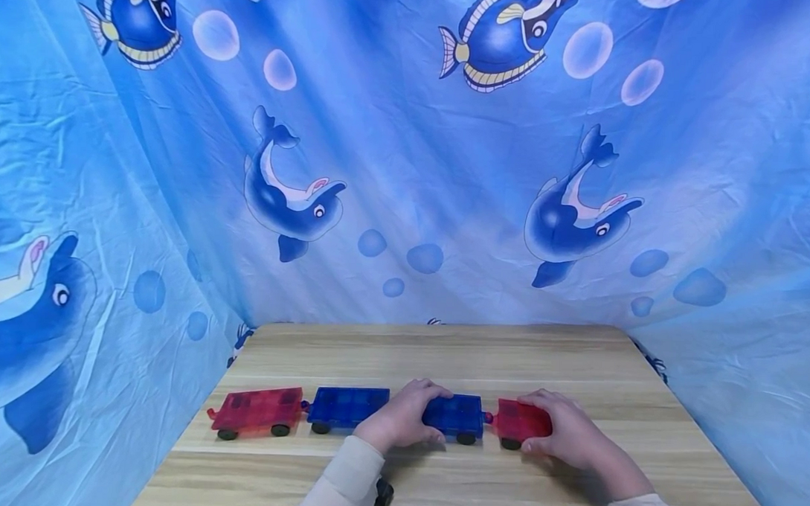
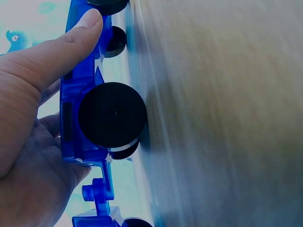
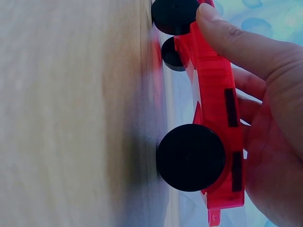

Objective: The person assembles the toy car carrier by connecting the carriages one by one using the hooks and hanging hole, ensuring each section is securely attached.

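Observation:
Four-wheeled toy train cars stand in a row across the table in the head view. My left hand [image 1: 406, 417] grips the right-hand blue train car [image 1: 456, 414], its thumb [image 2: 75, 40] on the near side by a black wheel [image 2: 112, 115]. Farther right, my right hand [image 1: 566, 430] holds a red train car [image 1: 511, 419] by its sides; its thumb [image 3: 232, 33] lies near a front wheel. The two held cars meet at their couplings [image 1: 488, 417]. Behind the left hand, another blue car [image 1: 350, 407] is partly hidden, with a second red car [image 1: 260, 409] at the row's left end.
The wooden table [image 1: 441, 355] ends at a blue curtain [image 1: 408, 171] printed with dolphins and fish, which also hangs along both sides. Dark wrist devices [image 1: 384, 493] sit by the sleeves.

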`<state>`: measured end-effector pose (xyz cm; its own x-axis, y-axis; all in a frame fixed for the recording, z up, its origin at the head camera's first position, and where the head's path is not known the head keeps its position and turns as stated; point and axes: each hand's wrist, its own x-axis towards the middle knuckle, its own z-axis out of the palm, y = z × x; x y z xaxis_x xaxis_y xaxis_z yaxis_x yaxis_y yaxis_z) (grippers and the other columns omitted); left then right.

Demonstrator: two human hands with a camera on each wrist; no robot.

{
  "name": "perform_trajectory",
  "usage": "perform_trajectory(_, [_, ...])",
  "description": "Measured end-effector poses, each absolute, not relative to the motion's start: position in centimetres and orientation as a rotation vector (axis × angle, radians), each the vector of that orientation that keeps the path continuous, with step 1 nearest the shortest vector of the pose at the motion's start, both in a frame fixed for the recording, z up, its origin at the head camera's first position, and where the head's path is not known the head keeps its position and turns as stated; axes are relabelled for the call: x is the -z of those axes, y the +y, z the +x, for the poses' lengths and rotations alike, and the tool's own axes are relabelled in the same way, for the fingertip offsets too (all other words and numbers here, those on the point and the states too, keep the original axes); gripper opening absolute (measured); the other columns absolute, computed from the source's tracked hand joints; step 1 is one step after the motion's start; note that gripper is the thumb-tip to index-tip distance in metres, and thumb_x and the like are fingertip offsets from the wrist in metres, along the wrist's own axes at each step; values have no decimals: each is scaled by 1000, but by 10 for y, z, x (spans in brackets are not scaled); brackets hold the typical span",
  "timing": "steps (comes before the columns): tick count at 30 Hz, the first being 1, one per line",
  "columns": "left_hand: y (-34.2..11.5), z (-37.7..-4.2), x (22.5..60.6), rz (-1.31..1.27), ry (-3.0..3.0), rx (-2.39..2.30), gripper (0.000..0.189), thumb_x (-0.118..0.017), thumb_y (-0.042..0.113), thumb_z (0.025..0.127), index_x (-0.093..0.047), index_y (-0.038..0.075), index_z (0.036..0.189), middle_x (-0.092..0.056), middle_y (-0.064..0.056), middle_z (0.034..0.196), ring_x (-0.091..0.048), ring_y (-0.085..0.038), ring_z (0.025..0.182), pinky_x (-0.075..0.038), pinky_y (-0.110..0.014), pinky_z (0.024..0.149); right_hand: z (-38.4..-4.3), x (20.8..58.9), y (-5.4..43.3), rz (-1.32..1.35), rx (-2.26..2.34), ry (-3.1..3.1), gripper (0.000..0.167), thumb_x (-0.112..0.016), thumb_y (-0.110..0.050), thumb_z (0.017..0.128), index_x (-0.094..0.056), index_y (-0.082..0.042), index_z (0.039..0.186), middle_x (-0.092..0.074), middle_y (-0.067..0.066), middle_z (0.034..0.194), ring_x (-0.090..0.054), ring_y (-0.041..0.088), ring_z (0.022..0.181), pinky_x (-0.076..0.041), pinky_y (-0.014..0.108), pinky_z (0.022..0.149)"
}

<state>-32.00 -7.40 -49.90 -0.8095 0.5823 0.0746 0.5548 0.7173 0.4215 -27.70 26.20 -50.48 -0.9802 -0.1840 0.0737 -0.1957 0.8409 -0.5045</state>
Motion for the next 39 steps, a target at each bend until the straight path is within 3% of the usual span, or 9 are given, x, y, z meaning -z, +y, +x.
perform_trajectory(20, [-83, -321, 495, 914, 2789, -753, 77, -88, 47, 84, -55, 31, 151, -49, 7, 152, -44, -26, 144, -47, -51, 110, -281, 505, 270, 371, -852, -2996, 82, -98, -40, 69, -65, -24, 143, -63, 0, 139, -56, 31, 128, -50, 61, 101])
perform_trajectory(27, [-117, -326, 498, 920, 2799, -791, 84, -84, 54, 84, -50, 26, 156, -48, 6, 153, -48, -23, 138, -50, -48, 106, -282, 504, 277, 364, -884, -3009, 81, -98, -38, 69, -66, -25, 142, -63, -1, 137, -57, 28, 124, -53, 58, 99])
perform_trajectory(35, [-165, -325, 496, 874, 2895, -777, 87, -89, 48, 83, -50, 19, 155, -47, -3, 156, -36, -38, 149, -41, -59, 112, -283, 502, 289, 336, -892, -3039, 84, -98, -40, 68, -64, -25, 144, -62, 2, 139, -57, 31, 126, -52, 62, 98])
perform_trajectory(39, [-188, -327, 496, 859, 2920, -813, 91, -92, 48, 78, -52, 18, 154, -49, -4, 154, -36, -40, 147, -42, -60, 111, -284, 501, 296, 341, -906, -3038, 84, -98, -36, 68, -64, -24, 144, -63, 1, 136, -58, 29, 123, -53, 60, 97])
